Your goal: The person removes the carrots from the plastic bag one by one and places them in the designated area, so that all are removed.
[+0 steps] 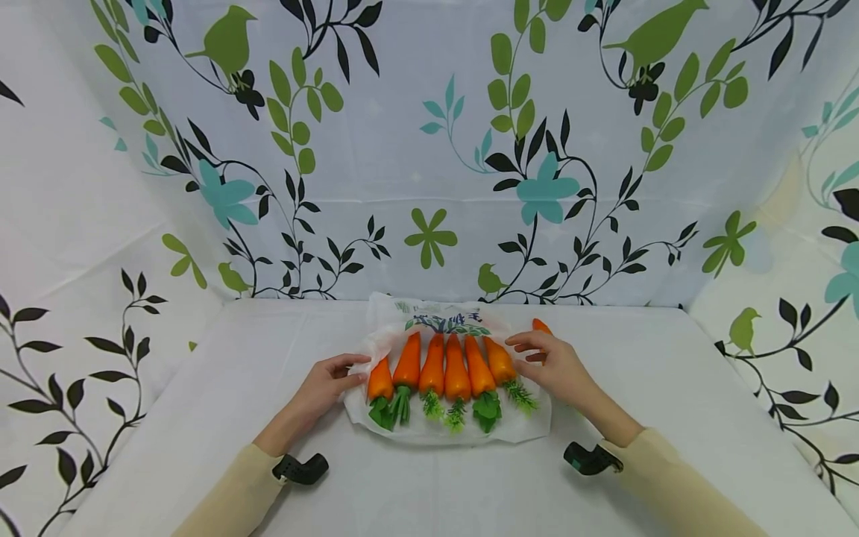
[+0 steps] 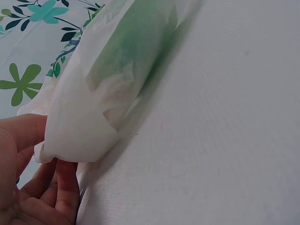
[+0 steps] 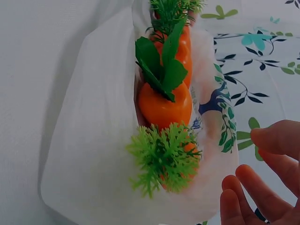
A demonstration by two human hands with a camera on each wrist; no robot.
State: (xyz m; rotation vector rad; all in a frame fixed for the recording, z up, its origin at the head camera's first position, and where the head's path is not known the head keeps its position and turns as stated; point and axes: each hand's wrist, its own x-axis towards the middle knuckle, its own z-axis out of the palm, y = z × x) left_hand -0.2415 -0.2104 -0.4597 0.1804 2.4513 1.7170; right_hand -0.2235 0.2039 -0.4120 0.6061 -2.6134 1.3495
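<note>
Several orange carrots with green tops (image 1: 456, 373) lie side by side on a white plastic bag (image 1: 429, 431) with a printed tree. The left hand (image 1: 326, 384) pinches the bag's left edge; in the left wrist view, that hand (image 2: 40, 173) has its thumb and fingers on either side of the bag (image 2: 75, 131). At the right edge is the right hand (image 1: 553, 365), beside the rightmost carrot in the row (image 1: 499, 359). In the right wrist view, this hand (image 3: 267, 178) shows spread, gently bent fingers with nothing between them, near the bag (image 3: 89, 126).
Another carrot (image 1: 541, 326) shows its orange tip behind the right hand, the rest hidden. The white table (image 1: 429, 492) ends at a leaf-and-bird patterned cloth (image 1: 376, 246) behind. Dark wrist devices sit on the left (image 1: 302, 470) and right (image 1: 592, 459) wrists.
</note>
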